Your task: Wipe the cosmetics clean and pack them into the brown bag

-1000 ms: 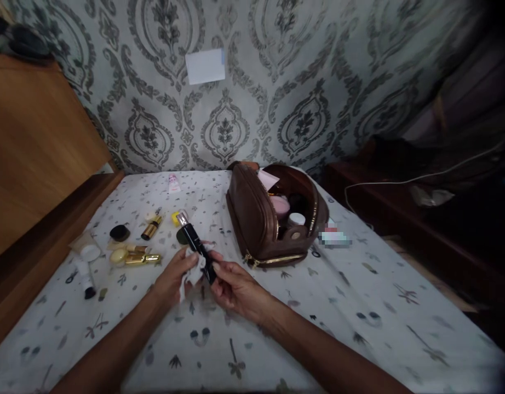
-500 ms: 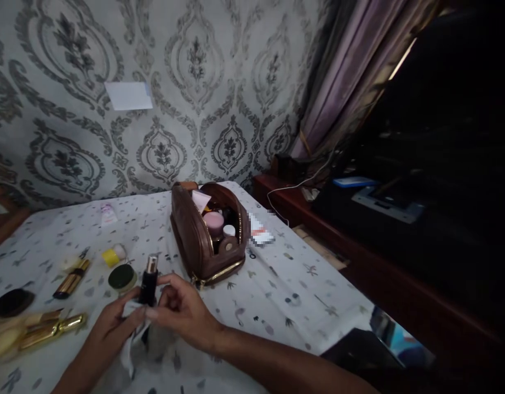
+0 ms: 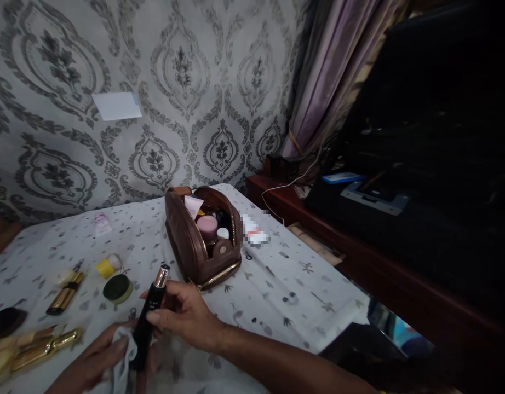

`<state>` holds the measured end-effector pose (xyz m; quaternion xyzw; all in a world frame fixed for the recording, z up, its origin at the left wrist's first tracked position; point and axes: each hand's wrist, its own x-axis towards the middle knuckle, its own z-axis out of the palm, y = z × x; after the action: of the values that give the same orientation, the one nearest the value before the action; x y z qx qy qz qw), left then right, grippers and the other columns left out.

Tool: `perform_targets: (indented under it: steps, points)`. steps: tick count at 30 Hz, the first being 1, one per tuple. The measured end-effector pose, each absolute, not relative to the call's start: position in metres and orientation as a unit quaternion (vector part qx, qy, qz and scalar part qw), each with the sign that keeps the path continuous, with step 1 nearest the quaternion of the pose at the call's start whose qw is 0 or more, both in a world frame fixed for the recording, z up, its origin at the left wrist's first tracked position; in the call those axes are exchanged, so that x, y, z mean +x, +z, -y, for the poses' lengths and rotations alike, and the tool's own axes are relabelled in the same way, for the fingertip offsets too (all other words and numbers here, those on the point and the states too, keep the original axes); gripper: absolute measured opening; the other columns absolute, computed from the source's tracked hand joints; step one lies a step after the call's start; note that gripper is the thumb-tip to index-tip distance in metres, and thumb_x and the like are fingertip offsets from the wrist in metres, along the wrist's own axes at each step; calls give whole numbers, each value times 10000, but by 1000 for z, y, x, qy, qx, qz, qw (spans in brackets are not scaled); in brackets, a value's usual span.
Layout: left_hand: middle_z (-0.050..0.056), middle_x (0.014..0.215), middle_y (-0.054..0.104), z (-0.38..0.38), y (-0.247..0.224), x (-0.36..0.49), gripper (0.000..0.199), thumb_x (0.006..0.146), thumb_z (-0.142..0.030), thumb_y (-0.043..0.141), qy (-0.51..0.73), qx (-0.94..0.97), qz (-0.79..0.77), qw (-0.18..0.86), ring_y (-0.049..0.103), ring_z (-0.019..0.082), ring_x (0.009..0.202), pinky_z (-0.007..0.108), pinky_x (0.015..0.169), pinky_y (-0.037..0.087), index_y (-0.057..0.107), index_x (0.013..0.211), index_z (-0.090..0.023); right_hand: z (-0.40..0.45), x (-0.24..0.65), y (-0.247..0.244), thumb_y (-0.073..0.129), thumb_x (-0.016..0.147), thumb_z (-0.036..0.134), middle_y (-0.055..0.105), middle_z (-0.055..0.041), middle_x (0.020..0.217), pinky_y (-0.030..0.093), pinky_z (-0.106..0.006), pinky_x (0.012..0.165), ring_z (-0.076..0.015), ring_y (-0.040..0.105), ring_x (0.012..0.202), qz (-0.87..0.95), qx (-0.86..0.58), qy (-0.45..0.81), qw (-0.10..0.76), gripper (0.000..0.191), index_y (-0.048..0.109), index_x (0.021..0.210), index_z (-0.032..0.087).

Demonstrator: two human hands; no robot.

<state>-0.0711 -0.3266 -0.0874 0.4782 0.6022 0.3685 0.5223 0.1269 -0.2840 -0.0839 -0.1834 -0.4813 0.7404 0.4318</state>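
My right hand point(image 3: 187, 317) grips a slim black tube point(image 3: 148, 323) with a shiny silver-gold top, tilted up and to the right. Around the tube's lower end, my left hand point(image 3: 96, 355) is closed on a white cloth point(image 3: 123, 355), which touches the tube. Just beyond my hands stands an open brown bag point(image 3: 184, 246) holding a pink-lidded jar point(image 3: 207, 225), a white-capped item and a pale tube. Left of my hands lie a dark green-lidded jar point(image 3: 116, 288), a yellow-banded item point(image 3: 105, 267) and several gold tubes point(image 3: 67, 293).
A pink-white tube point(image 3: 102, 224) lies at the back left of the patterned tablecloth point(image 3: 277, 306). White packaging point(image 3: 254, 230) is right of the bag. A dark red wooden desk point(image 3: 277, 189) with a white cable borders the right side; a black object point(image 3: 355, 350) is near the front right.
The black tube has tilted to the right and shows more of its length. My left hand and the cloth have moved down and left along it. The view has shifted slightly.
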Motion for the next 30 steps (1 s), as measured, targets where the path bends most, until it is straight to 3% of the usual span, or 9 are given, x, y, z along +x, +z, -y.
perform_targets:
  steps: [4,6,10,12,17,21,26,30]
  points:
    - [40,599,692,329,-90,-68,639,508,-736,785,352,427,-529,643,594,191,489,291,472,483,741,858,-203,283,126,-84,821,638,563,590,40,691,412,-228,577,-87,534,574,472,-183,751,424,522,597,898,169]
    - [35,598,683,324,-95,-66,660,514,-693,813,363,443,-507,645,592,189,517,285,496,483,740,939,-192,284,125,-83,851,607,530,580,43,713,402,-219,602,-81,524,613,468,-206,742,433,512,606,867,163]
    - [20,655,676,314,-101,-59,625,501,-629,849,382,493,-490,610,637,230,721,336,751,538,755,948,-202,285,123,-85,868,592,500,558,46,718,409,-233,657,-99,507,672,493,-246,711,437,479,618,819,160]
    - [33,709,688,312,-99,-54,659,484,-670,834,380,520,-471,603,636,244,783,341,804,523,761,929,-189,285,122,-87,849,613,520,558,41,713,418,-243,667,-115,507,686,515,-268,683,443,467,624,812,163]
    - [71,767,675,312,-89,-46,756,543,-828,687,379,544,-488,567,576,216,753,295,697,491,759,870,-150,282,118,-92,817,663,528,633,-2,784,463,-279,713,-157,554,737,540,-291,646,454,435,664,861,172]
    - [64,742,651,313,-84,-44,792,569,-884,600,400,536,-512,539,539,185,696,266,652,462,740,817,-145,279,116,-93,839,644,519,719,-58,906,508,-372,844,-230,641,860,519,-276,674,446,481,707,971,191]
    - [56,769,673,316,-83,-42,754,691,-847,536,430,517,-506,540,581,205,748,296,731,482,725,934,-159,280,117,-91,824,640,579,745,-110,985,523,-427,886,-278,669,939,505,-297,679,442,524,735,981,191]
    - [13,638,633,316,-83,-40,651,738,-781,567,453,468,-565,507,559,181,637,276,634,460,712,912,-171,282,120,-88,818,647,581,745,-112,1006,536,-424,869,-282,673,961,503,-326,679,424,560,728,1032,185]
